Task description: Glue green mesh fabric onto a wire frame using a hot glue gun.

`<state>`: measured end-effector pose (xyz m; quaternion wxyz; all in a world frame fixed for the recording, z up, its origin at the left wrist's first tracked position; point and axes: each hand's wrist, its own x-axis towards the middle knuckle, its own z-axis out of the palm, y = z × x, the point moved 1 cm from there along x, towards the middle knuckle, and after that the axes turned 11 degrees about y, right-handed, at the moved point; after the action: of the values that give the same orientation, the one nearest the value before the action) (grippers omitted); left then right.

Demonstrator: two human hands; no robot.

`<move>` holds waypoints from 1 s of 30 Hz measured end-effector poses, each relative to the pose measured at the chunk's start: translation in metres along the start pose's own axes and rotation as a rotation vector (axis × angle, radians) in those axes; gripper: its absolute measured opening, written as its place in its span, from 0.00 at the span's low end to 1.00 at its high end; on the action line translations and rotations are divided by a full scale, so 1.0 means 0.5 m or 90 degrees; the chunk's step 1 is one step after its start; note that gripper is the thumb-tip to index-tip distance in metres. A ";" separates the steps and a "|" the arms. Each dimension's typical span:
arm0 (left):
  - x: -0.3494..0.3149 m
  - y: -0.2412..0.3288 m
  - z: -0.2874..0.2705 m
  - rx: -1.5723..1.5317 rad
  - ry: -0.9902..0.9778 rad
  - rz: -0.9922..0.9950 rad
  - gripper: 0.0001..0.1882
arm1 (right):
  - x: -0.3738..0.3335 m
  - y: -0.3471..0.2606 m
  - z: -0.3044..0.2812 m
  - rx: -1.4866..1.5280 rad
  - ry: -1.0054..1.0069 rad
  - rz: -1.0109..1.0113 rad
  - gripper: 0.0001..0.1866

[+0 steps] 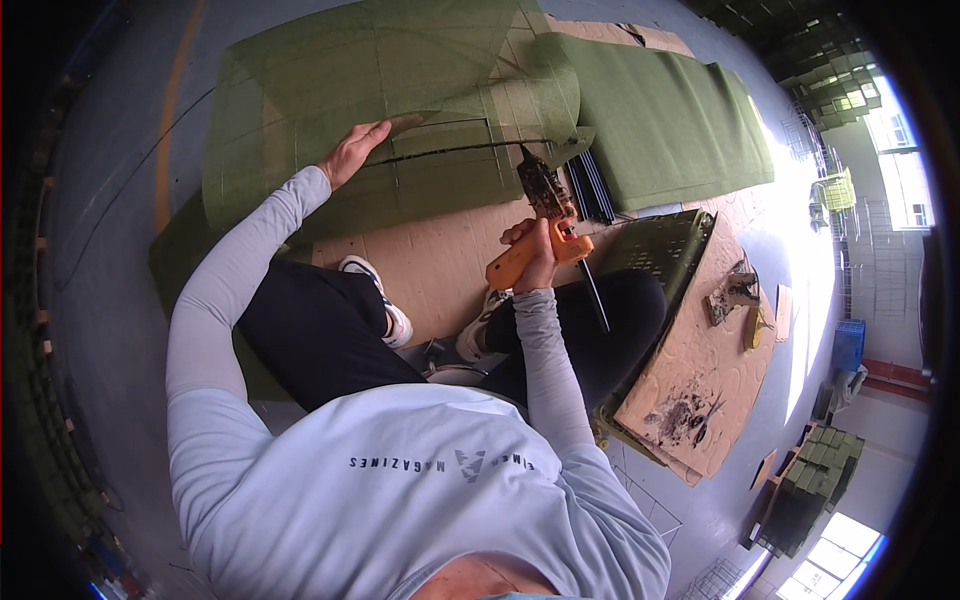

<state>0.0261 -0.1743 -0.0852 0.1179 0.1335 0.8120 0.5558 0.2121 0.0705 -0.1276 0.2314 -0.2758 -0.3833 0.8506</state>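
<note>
An orange glue gun [512,265] is gripped by its handle in my right hand [541,255], whose fingers are wrapped round it. A dark stick pokes out of its back end. Its blackened nozzle points away from me and comes to the right end of a dark line [440,152] along the green mesh [400,70]. Thin wires show through this sheet. My left hand [350,155] lies at the left end of the line, fingers stretched out along the near edge of the mesh. Its fingertips are partly covered by the mesh.
Right of the mesh lies a folded green cloth [670,125], with several dark sticks [588,188] beside it. A green crate [650,235] stands by my right leg. Stained cardboard [660,375] bears scissors [706,424] and a yellow object [754,326]. A stack of green pieces [815,480] stands farther right.
</note>
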 end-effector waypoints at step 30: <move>-0.012 0.018 0.002 -0.008 0.016 0.019 0.30 | 0.031 -0.009 -0.020 0.006 0.018 -0.049 0.14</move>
<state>0.0326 -0.1724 -0.0767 0.1002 0.1374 0.8081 0.5640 0.2079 0.0881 -0.1343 0.2707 -0.2716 -0.3866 0.8387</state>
